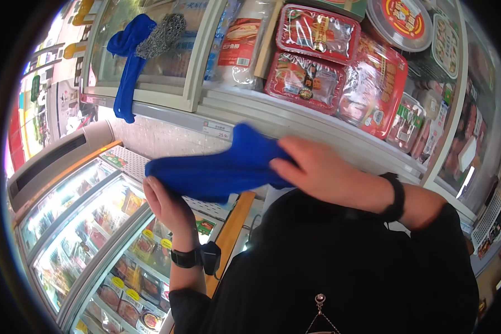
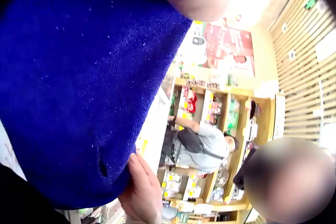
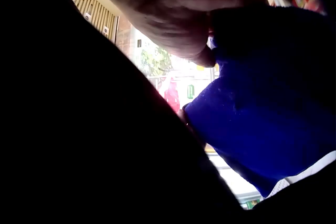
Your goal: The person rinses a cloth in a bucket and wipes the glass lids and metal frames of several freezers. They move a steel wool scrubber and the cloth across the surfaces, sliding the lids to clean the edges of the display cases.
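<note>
A blue cloth (image 1: 217,170) is stretched between my two hands in front of my body. My left hand (image 1: 172,214) holds its left end, with fingertips at the cloth's edge and the thumb hidden behind it. At the other end my right hand (image 1: 323,172) pinches the cloth between thumb and fingers. The left wrist view shows the cloth's (image 2: 79,87) fuzzy surface and a small dark hole near its lower edge. On the freezer's glass lid lie a second blue cloth (image 1: 131,67) and a steel wool scourer (image 1: 162,37).
An open freezer (image 1: 222,106) with packed meat trays (image 1: 317,33) stands ahead. To the left is a lit glass-topped display case (image 1: 103,206) with packaged food. People (image 2: 202,148) and stocked shelves (image 2: 220,103) appear in the left wrist view.
</note>
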### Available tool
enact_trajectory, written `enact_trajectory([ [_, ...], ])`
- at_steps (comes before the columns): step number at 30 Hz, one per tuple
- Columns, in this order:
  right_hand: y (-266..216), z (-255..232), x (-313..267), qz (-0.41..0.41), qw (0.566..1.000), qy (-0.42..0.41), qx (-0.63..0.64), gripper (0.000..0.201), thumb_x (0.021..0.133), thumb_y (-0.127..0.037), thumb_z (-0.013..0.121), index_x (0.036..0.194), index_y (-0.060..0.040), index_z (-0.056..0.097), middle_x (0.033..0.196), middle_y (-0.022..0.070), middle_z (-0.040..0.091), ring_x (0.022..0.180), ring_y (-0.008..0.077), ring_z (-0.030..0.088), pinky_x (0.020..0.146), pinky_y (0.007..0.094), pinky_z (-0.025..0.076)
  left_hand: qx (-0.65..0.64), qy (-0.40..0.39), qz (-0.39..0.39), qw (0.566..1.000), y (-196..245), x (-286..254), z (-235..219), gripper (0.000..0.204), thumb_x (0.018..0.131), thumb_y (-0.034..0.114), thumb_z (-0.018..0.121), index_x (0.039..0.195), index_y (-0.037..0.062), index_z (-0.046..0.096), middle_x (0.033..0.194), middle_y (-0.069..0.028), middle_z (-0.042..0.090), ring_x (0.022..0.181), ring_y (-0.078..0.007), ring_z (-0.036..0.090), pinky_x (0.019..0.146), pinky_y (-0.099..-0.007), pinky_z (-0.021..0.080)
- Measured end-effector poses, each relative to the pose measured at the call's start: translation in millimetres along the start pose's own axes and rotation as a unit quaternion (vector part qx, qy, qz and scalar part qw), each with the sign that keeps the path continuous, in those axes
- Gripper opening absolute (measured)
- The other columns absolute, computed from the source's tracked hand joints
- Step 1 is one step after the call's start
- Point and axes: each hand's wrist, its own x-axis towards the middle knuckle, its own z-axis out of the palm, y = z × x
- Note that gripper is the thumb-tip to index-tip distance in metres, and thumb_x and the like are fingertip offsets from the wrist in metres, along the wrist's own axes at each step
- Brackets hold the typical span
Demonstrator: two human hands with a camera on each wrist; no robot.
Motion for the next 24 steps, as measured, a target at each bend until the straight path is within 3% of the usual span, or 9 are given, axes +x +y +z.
enact_trajectory([
  [2,0.9,-10.1,-3.9,0.032,0.971,0.105,-0.211,0.029,0.082,-0.026,0.056,0.096,-0.0016,0.049,0.091,0.0163,0.053,0.084,0.0317,0.056,0.069,0.0405,0.045,0.064,-0.062,0.055,0.994,2.7,11.2,14.0,0.023,0.094,0.019,0.043,0.105,0.0,0.051,0.088,-0.0001,0.051,0.079,-0.0055,0.044,0.073,-0.019,0.037],
  [3,7.1,-11.3,-2.1,0.033,0.971,0.103,-0.211,0.029,0.082,-0.026,0.056,0.096,-0.0016,0.049,0.091,0.0163,0.053,0.084,0.0317,0.056,0.069,0.0405,0.045,0.109,-0.1,0.099,0.984,6.8,12.5,27.9,0.019,0.094,0.016,0.043,0.101,0.0007,0.052,0.088,0.0014,0.051,0.078,-0.0051,0.044,0.072,-0.0188,0.037],
  [5,30.2,-10.9,9.8,0.025,0.922,0.152,-0.356,0.027,0.076,-0.024,0.061,0.088,-0.0012,0.053,0.087,0.0153,0.052,0.082,0.0336,0.056,0.07,0.0403,0.047,0.133,-0.179,0.166,0.961,-6.0,27.3,46.3,0.013,0.09,0.01,0.049,0.097,-0.0009,0.051,0.093,-0.0033,0.052,0.075,-0.0068,0.046,0.065,-0.0191,0.038],
  [8,71.0,-20.5,41.1,0.037,0.919,0.094,-0.382,0.033,0.076,-0.021,0.062,0.099,0.0001,0.05,0.097,0.0156,0.052,0.091,0.0325,0.053,0.075,0.0404,0.046,0.189,-0.286,0.233,0.91,-19.8,41.6,65.4,0.013,0.086,0.009,0.054,0.092,-0.0027,0.051,0.097,-0.0087,0.051,0.073,-0.0096,0.047,0.06,-0.0204,0.039],
  [11,82.2,-31.1,58.4,-0.009,0.957,0.043,-0.286,0.035,0.074,-0.018,0.063,0.099,0.0014,0.049,0.097,0.0174,0.051,0.091,0.034,0.052,0.077,0.0399,0.045,0.19,-0.296,0.212,0.912,-21.7,44.0,73.8,0.013,0.086,0.009,0.055,0.089,-0.0025,0.051,0.097,-0.0088,0.052,0.073,-0.0099,0.048,0.06,-0.0204,0.039],
  [14,86.4,-42.2,63.0,-0.016,0.962,-0.015,-0.272,0.034,0.073,-0.016,0.064,0.099,0.0019,0.049,0.096,0.0187,0.051,0.092,0.0343,0.052,0.078,0.0401,0.045,0.177,-0.301,0.188,0.918,-26.5,48.1,71.6,0.013,0.085,0.01,0.056,0.088,-0.0026,0.051,0.097,-0.009,0.052,0.073,-0.0102,0.048,0.06,-0.0206,0.039],
  [15,87.3,-39.7,64.4,-0.048,0.953,0.013,-0.298,0.028,0.075,-0.016,0.06,0.095,0.0018,0.051,0.093,0.0181,0.056,0.085,0.0342,0.057,0.074,0.0407,0.047,0.167,-0.303,0.182,0.92,-27.7,49.6,71.0,0.014,0.085,0.01,0.056,0.088,-0.0026,0.051,0.098,-0.0092,0.052,0.072,-0.0104,0.048,0.06,-0.0208,0.039],
  [18,80.9,-27.4,68.4,-0.023,0.919,0.0,-0.394,0.02,0.076,-0.011,0.053,0.092,0.0021,0.051,0.09,0.0202,0.056,0.076,0.0334,0.059,0.067,0.0399,0.049,0.163,-0.309,0.193,0.917,-28.4,51.5,71.2,0.013,0.085,0.01,0.056,0.087,-0.0024,0.052,0.096,-0.0084,0.053,0.072,-0.0103,0.048,0.06,-0.0212,0.039],
  [24,68.3,-1.5,64.4,-0.055,0.867,0.056,-0.492,0.014,0.078,-0.008,0.047,0.085,0.0021,0.052,0.077,0.0167,0.057,0.071,0.0289,0.06,0.06,0.0365,0.05,0.163,-0.315,0.156,0.922,-25.5,51.4,71.1,0.011,0.086,0.009,0.054,0.085,-0.0018,0.053,0.088,-0.0054,0.053,0.069,-0.0092,0.046,0.058,-0.0209,0.037],
])
